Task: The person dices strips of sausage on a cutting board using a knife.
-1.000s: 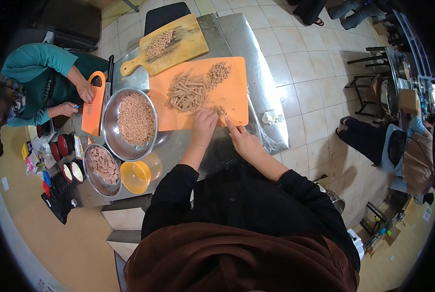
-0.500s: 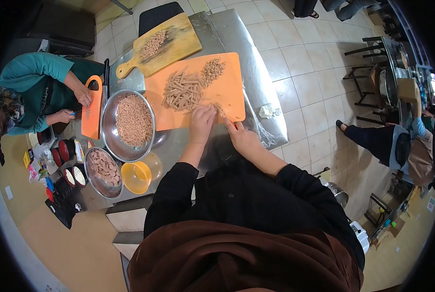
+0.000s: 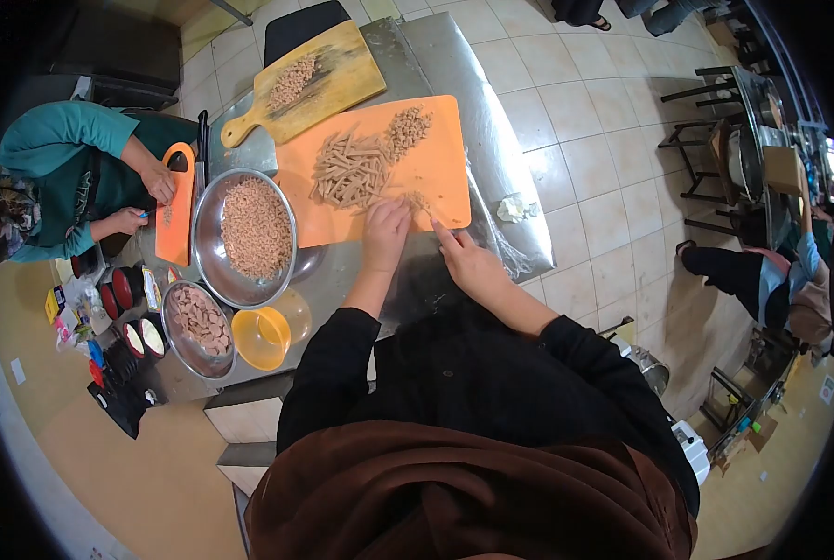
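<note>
My right hand (image 3: pixel 474 266) is closed around a small knife, its blade at the near edge of the orange cutting board (image 3: pixel 291 219). Bunched fingers of my left hand (image 3: pixel 386 233) press on the near end of the brown meat strips (image 3: pixel 350 171), just left of the blade; what lies under the fingertips is partly hidden. Small chopped bits (image 3: pixel 419 201) lie between my hands. Farther up the board is a heap of diced pieces (image 3: pixel 408 129).
Left of the board stand a steel bowl (image 3: pixel 291 261) of diced meat, another bowl (image 3: pixel 167 317) of sliced pieces and a yellow container (image 3: pixel 261 338). A wooden board (image 3: pixel 350 70) lies beyond. At left, a co-worker (image 3: pixel 72 140) cuts on a small orange board (image 3: pixel 182 238).
My right hand and the knife have shifted slightly, and the red of the handle no longer shows. My left hand stays nearly in place. A person at far right has moved.
</note>
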`<state>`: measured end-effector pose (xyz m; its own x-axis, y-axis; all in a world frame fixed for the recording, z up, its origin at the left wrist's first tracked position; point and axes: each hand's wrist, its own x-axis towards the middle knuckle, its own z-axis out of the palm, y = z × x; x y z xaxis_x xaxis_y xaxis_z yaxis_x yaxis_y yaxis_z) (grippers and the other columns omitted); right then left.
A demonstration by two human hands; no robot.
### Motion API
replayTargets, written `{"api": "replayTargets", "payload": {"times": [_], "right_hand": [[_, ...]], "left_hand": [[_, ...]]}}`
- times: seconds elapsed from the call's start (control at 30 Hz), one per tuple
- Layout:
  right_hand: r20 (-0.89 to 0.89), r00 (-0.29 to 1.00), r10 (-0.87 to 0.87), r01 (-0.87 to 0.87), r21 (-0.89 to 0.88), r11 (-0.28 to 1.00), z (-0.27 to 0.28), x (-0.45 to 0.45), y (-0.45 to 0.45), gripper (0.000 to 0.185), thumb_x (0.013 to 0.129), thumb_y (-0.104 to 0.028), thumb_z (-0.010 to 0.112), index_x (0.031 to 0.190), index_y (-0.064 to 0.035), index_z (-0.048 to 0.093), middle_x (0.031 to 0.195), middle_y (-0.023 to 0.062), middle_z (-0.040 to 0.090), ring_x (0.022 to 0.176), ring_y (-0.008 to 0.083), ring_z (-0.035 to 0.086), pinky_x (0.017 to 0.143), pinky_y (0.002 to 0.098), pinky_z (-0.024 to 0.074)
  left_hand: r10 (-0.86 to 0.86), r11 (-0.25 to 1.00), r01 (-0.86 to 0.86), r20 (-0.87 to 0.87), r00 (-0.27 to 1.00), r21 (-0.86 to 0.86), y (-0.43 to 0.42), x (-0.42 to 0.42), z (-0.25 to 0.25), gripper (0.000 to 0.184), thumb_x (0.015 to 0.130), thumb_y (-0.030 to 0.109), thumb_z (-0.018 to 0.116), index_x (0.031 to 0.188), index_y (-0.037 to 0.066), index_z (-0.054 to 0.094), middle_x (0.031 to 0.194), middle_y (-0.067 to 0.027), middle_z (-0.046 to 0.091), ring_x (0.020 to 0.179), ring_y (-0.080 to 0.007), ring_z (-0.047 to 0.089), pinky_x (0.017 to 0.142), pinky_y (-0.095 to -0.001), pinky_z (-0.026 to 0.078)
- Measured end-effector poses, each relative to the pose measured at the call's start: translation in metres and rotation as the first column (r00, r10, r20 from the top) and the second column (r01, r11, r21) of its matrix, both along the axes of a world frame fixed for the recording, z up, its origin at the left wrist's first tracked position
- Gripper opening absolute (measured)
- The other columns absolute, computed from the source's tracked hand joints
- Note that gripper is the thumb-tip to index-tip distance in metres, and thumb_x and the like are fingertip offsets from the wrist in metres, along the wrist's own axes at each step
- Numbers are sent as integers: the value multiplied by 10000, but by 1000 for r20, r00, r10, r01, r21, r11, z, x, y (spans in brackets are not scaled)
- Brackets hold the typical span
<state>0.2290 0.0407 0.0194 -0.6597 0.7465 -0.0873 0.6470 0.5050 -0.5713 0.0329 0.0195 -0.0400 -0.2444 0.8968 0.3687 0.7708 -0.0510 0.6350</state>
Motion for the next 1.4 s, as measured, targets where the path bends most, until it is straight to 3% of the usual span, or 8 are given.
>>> {"api": "replayTargets", "payload": {"times": [0.27, 0.4, 0.47, 0.8, 0.93, 1.03, 1.3, 1.4], "right_hand": [[63, 998, 31, -29, -32, 999, -7, -8, 4, 565, 942, -187, 540, 1472, -171, 345, 1054, 174, 610, 652, 371, 654, 554, 447, 546], [64, 997, 36, -34, -31, 999, -3, -10, 3, 573, 936, -183, 546, 1472, -177, 344, 1050, 172, 610, 644, 370, 653, 552, 448, 545], [120, 992, 39, -36, -20, 999, -4, -10, 1, 603, 896, -152, 560, 1468, -159, 368, 964, 158, 605, 757, 320, 670, 562, 410, 564], [278, 956, 97, -83, -61, 995, -3, -22, 8, 628, 886, -132, 545, 1480, -148, 343, 997, 173, 594, 767, 323, 684, 589, 399, 571], [211, 976, 61, -65, 13, 998, -3, -6, -3, 623, 885, -131, 552, 1475, -147, 349, 969, 167, 599, 767, 315, 684, 571, 403, 568], [285, 956, 75, -46, -106, 993, 5, 5, -11, 600, 900, -148, 555, 1467, -144, 359, 967, 157, 602, 781, 319, 681, 572, 404, 569], [60, 998, 16, -16, -14, 1000, 8, -4, -1, 572, 916, -164, 555, 1460, -172, 376, 972, 143, 609, 777, 314, 670, 555, 406, 566], [140, 989, 46, -35, -81, 996, 7, -10, 1, 575, 913, -155, 555, 1459, -159, 376, 987, 139, 607, 777, 318, 670, 566, 402, 570]], "left_hand": [[5, 1000, -5, 18, 1000, 7, -1, -1, -3, 142, 770, 48, 743, 901, 16, 698, 955, -110, 678, 990, -304, 623, 880, -383, 507], [-3, 1000, 3, 5, 1000, 2, 0, -2, -1, 149, 769, 50, 745, 907, 11, 702, 953, -119, 677, 987, -304, 625, 881, -389, 507], [-5, 1000, 5, 1, 1000, -14, 3, -4, -1, 151, 767, 50, 747, 905, 8, 701, 952, -121, 678, 988, -306, 625, 884, -392, 506], [2, 1000, -2, 6, 1000, 5, 1, -2, -4, 162, 792, 79, 749, 944, 29, 725, 966, -98, 691, 980, -277, 624, 887, -370, 511], [9, 999, -10, 46, 999, 38, 3, 1, -2, 163, 778, 57, 754, 935, 26, 717, 937, -103, 679, 953, -285, 628, 853, -376, 515], [17, 999, -18, 65, 998, 26, 1, 1, -4, 154, 795, 61, 756, 938, 24, 715, 928, -97, 670, 951, -272, 629, 839, -364, 519], [-1, 1000, 0, 61, 998, 19, -1, -2, -8, 108, 785, 30, 742, 870, 15, 677, 913, -112, 658, 974, -295, 633, 864, -376, 515], [-2, 1000, 1, 49, 999, 13, -2, -2, -7, 101, 780, 21, 734, 851, 12, 663, 926, -116, 662, 997, -301, 632, 880, -386, 511]]}}
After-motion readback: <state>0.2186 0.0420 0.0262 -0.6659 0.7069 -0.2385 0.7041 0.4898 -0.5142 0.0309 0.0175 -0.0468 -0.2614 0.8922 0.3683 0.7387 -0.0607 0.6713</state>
